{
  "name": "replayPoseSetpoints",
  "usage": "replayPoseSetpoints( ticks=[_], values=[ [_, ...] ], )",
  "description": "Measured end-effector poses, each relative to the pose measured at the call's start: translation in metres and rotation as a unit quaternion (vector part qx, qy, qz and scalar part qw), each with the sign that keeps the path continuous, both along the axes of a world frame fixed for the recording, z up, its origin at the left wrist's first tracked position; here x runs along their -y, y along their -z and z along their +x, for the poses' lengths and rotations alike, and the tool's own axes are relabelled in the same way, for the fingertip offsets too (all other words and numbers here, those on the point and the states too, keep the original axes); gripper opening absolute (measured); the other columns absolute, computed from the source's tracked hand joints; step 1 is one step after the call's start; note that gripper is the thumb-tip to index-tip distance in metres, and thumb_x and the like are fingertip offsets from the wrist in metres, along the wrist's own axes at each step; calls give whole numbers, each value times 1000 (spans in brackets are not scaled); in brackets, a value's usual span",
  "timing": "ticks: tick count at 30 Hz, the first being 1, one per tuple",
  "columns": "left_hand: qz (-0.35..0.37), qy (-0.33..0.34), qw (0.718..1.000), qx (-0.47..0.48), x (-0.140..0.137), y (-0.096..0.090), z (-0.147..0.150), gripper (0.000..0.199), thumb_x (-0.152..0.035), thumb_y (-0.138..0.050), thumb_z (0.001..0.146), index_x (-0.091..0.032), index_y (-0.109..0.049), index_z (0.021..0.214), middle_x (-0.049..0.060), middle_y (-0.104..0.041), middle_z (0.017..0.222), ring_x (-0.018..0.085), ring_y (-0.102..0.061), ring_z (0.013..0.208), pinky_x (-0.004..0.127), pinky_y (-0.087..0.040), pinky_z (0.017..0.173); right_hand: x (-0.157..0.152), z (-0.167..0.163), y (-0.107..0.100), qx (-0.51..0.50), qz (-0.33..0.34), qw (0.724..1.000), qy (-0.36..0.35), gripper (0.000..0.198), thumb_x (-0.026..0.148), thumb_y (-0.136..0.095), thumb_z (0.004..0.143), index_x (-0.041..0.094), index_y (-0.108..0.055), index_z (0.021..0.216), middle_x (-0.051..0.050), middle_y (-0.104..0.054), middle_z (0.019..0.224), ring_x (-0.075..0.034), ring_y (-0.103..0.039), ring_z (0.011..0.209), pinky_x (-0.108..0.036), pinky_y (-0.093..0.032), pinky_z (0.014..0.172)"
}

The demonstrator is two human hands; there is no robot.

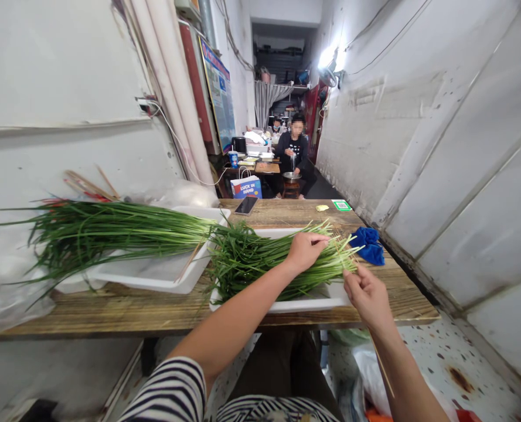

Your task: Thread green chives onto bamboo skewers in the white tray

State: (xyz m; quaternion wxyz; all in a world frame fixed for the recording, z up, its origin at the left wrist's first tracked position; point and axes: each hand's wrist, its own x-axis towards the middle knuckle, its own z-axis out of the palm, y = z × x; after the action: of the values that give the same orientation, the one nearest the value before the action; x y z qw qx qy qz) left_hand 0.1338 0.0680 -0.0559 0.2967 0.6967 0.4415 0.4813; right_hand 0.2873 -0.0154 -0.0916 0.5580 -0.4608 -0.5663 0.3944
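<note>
A pile of garlic chives lies in the right white tray, leaves to the left and pale stem ends to the right. Over the stem ends is my left hand, its thumb and fingers pinched together on chive stems. Closer to me, at the tray's right end, my right hand is closed round a thin bamboo skewer, which trails down below the wrist. The skewer's tip, near the stem ends, is hard to make out. More chives lie across the left white tray.
On the wooden table are a phone, a blue cloth, a green QR card and a small yellowish scrap. Clear plastic bags sit at left. Beyond, a seated person works over a metal bowl.
</note>
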Motion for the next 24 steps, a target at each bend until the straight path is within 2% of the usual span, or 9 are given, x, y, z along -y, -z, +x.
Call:
replayPoseSetpoints(
  ticks=[9,18,24],
  values=[
    [-12,-2,1000,5,2,-2,1,19,-19,-61,76,-15,-74,90,6,-73,92,18,-68,86,29,-52,84,2,-1,-1,-3,0,1000,5,29,42,-58,84,15,-56,94,10,-30,47,-6,-22,41,-19,-15,38],
    [-17,-5,1000,3,2,-2,1,20,-19,-61,77,-15,-74,91,5,-73,92,17,-68,85,28,-52,83,0,0,1,-4,-7,1000,3,32,43,-58,84,14,-57,98,10,-29,48,-6,-22,40,-19,-14,37],
    [5,0,1000,-4,0,0,-1,19,-20,-61,77,-17,-74,91,5,-73,93,16,-68,87,28,-51,85,0,0,-1,0,-5,1000,0,33,43,-57,85,13,-57,100,11,-27,48,-6,-21,41,-19,-14,37]
  ],
)
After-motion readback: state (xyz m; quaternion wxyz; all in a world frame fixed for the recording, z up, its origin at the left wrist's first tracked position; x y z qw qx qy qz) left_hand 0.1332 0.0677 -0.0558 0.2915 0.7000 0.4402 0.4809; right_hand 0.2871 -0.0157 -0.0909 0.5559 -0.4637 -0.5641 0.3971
